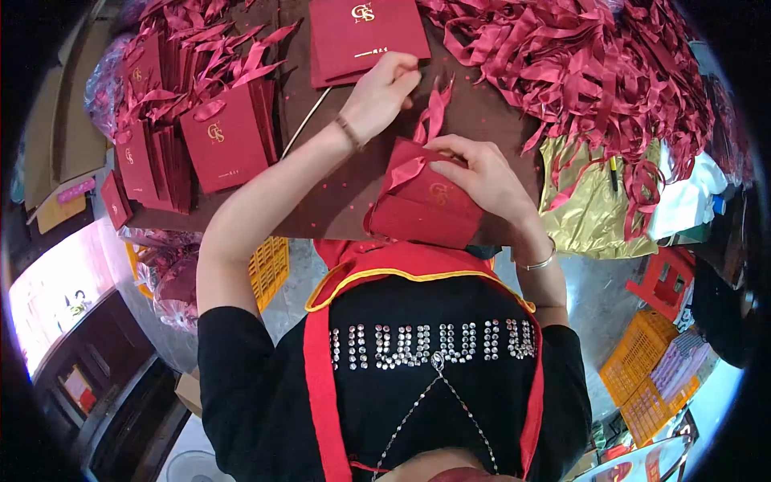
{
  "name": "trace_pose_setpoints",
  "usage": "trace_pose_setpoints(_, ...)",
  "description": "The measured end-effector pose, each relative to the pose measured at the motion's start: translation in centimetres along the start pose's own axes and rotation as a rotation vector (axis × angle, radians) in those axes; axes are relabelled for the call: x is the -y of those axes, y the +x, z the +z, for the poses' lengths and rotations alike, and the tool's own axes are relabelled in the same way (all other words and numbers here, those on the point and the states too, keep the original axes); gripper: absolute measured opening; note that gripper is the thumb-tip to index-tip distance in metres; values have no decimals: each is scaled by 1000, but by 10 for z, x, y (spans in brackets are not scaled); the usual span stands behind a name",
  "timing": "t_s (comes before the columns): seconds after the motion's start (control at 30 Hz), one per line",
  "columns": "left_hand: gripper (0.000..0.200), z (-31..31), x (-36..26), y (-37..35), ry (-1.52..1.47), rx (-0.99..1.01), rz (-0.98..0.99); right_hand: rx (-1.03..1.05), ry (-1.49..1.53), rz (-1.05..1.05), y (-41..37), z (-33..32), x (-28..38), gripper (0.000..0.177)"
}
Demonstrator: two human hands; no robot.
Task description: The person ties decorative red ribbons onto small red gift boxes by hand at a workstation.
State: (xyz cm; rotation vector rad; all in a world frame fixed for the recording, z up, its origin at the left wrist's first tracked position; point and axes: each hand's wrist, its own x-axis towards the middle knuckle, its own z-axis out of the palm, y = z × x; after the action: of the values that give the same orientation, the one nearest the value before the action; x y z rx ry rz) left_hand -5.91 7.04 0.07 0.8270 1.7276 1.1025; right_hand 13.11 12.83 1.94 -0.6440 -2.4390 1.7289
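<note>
My right hand presses down on a dark red paper bag with a gold logo, at the near edge of the brown table. A red ribbon sticks up from that bag's mouth, between my two hands. My left hand reaches further out, its fingers curled on the lower edge of a flat red bag on top of a small stack. I cannot tell whether it also touches the ribbon.
Several upright and flat red bags are stacked at the left. A big heap of loose red ribbons fills the right. A thin rod lies on the table. A gold plastic bag, yellow crates and a red stool stand around.
</note>
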Motion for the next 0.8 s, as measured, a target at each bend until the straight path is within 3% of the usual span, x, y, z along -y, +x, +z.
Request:
trace_pose_setpoints(0.13, 40, -9, 36, -51, 33, 135, 162, -67, -16, 27, -1, -2, -14, 28)
trace_pose_setpoints(0.37, 55, -23, 37, -109, 525, 202, 56, -57, -20, 45, 3, 1, -19, 28)
trace_pose_setpoints(0.4, 55, -26, 37, -113, 525, 197, 58, -55, -30, 55, 3, 1, -19, 28)
trace_pose_setpoints(0.5, 54, -39, 39, -123, 24, 347, -55, -62, -49, 53, 4, 2, -21, 28)
trace_pose_setpoints(0.53, 54, -42, 36, -126, 25, 350, -53, -67, -58, 45, 3, 2, -22, 28)
trace_pose_setpoints(0.6, 48, -50, 29, -129, -205, 172, -24, -69, -87, 57, 2, 3, -20, 28)
trace_pose_setpoints(0.67, 36, -56, 41, -128, -138, -54, 42, -66, -116, 62, 2, 3, -21, 28)
trace_pose_setpoints(0.73, 26, -66, 43, -128, 3, -138, 33, -125, -205, -74, 0, 6, -25, 27)
trace_pose_setpoints(0.8, 23, -76, 49, -131, -38, -98, -23, -130, -210, -35, -2, 3, -17, 26)
